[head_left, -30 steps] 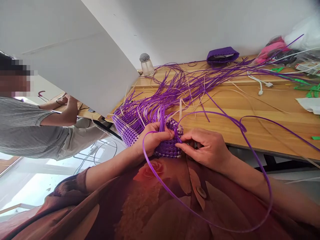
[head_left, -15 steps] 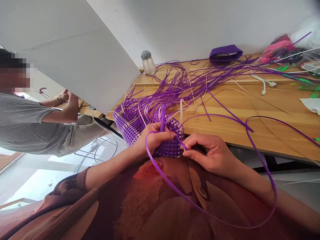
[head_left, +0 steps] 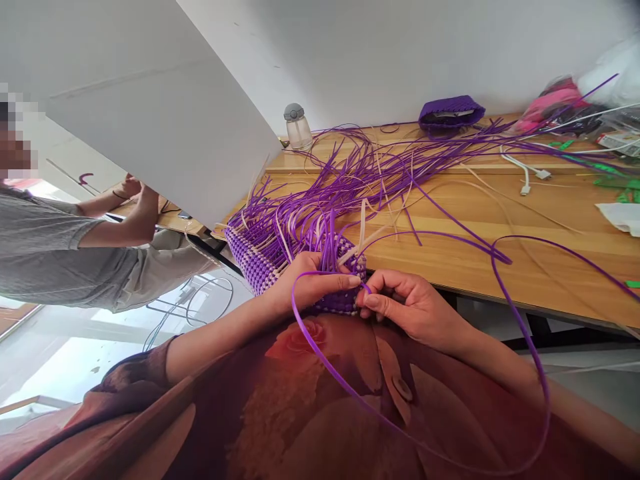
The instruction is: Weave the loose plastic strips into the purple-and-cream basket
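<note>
A half-woven basket (head_left: 253,263) of purple and cream plastic strips rests against the table edge, close to my body. Many loose strip ends rise from it and trail across the table. My left hand (head_left: 323,280) is closed at its near corner, thumb laid along a purple strip (head_left: 320,353). This strip loops down over my lap and up on the right. Just right of the corner, my right hand (head_left: 403,300) pinches the strip between thumb and forefinger. The fingers of both hands nearly meet there, and part of the weave behind them is hidden.
The wooden table (head_left: 550,267) carries tangled purple strips (head_left: 370,167), a grey-capped bottle (head_left: 298,127), a small purple woven pouch (head_left: 451,113), a white cable (head_left: 525,175) and plastic bags (head_left: 555,107). A co-worker (head_left: 45,247) is at the left, beyond a white partition (head_left: 165,120).
My left thumb has stretched further right along the strip, towards my right hand. My right hand has shifted slightly left, and less of the strip shows between the hands.
</note>
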A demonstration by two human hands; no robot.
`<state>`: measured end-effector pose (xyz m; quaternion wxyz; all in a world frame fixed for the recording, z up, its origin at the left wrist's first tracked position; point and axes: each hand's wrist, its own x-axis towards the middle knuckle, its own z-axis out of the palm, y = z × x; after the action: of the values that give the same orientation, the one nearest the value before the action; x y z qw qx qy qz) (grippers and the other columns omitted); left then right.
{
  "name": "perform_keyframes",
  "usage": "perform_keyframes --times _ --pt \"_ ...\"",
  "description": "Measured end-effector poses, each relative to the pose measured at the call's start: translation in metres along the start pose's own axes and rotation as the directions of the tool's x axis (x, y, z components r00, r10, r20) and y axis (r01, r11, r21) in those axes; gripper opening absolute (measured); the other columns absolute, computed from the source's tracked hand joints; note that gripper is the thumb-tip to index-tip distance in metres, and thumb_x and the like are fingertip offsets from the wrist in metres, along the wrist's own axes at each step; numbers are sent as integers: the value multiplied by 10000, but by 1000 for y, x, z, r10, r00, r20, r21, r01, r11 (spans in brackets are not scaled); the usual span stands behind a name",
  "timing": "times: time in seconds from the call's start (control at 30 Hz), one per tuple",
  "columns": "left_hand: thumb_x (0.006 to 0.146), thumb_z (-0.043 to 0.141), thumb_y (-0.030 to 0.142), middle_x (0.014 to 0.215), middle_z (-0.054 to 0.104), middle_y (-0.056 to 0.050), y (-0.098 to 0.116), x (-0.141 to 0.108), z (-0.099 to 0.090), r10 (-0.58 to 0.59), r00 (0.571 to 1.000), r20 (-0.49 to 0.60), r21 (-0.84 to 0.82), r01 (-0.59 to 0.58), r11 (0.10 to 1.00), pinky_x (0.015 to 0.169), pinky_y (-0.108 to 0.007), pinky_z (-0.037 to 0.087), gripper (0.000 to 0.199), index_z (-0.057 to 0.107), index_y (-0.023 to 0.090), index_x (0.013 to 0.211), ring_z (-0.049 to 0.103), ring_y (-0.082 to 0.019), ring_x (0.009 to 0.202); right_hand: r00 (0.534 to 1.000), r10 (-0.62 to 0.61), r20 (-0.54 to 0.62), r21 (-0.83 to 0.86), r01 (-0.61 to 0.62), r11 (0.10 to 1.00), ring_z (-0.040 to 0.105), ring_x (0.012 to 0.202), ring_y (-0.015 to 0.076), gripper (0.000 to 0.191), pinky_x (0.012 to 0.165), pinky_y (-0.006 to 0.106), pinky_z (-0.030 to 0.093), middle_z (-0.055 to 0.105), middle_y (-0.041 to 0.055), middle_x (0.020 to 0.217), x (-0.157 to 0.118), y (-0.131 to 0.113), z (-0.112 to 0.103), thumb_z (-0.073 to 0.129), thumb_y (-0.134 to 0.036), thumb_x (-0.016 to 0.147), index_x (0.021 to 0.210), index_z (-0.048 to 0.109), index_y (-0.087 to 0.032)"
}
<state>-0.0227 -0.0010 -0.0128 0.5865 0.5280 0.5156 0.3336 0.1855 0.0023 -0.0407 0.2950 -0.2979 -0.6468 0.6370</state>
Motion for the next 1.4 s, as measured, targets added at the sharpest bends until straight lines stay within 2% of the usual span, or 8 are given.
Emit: perform_keyframes --times 0.33,0.6,0.7,0.8,0.87,1.0,1.17,1.4 --pt "694 813 350 685 655 -1 -3 3 3 82 994 -65 133 -73 988 644 -237 441 261 706 122 762 551 -103 634 963 211 168 -52 -205 977 593 622 119 387 571 245 438 615 9 737 4 -5 -11 605 -538 886 783 539 -170" --pt "730 787 332 716 651 -1 -2 8 -1 131 991 -12 111 -129 985 674 -250 444 228 687 134 785 557 -107 663 941 -264 -212 -380 170 909 625 717 139 193 633 267 493 696 26 839 34 -14 -18 679 -379 876 868 675 -186" --pt "719 799 325 698 637 7 -4 8 -1 131 991 -3 102 -130 986 656 -240 436 229 681 132 755 543 -96 642 865 -378 -330 -417 226 880 578 601 118 168 552 252 465 638 3 681 52 -28 -33 661 -301 882 758 657 -187" --pt "700 817 331 692 647 1 -5 8 0 96 995 32 83 -98 992 645 -242 442 248 689 125 753 551 -97 626 668 -425 -611 -329 274 904 516 466 93 210 448 233 406 584 -25 567 82 -47 -64 689 -199 836 660 574 -194" --pt "686 830 347 681 654 -1 -8 10 0 73 997 35 37 -75 997 628 -248 445 271 690 128 762 557 -102 607 621 -413 -666 -293 292 910 474 421 74 300 414 217 366 558 -37 533 105 -53 -81 700 -125 806 599 495 -197" --pt "669 848 369 670 657 3 -13 12 -1 40 999 8 -43 -40 998 622 -251 440 290 702 136 761 557 -101 595 713 -213 -668 -135 166 977 434 376 59 331 370 199 313 527 -46 526 127 -44 -90 678 -242 877 625 468 -200" --pt "649 854 367 691 690 -26 -13 11 -6 -67 993 -92 -126 56 990 610 -270 443 295 731 125 762 580 -124 595 883 12 -469 -269 -156 951 466 406 76 441 382 221 341 576 16 558 90 -23 -86 611 -538 901 672 603 -162" --pt "644 842 274 736 700 -16 -14 12 -6 -41 999 -28 -205 34 978 651 -263 465 255 722 137 824 613 -124 631 977 -207 -61 -724 99 683 490 556 109 351 547 264 344 573 -9 583 28 -31 -51 574 -416 928 679 647 -179"
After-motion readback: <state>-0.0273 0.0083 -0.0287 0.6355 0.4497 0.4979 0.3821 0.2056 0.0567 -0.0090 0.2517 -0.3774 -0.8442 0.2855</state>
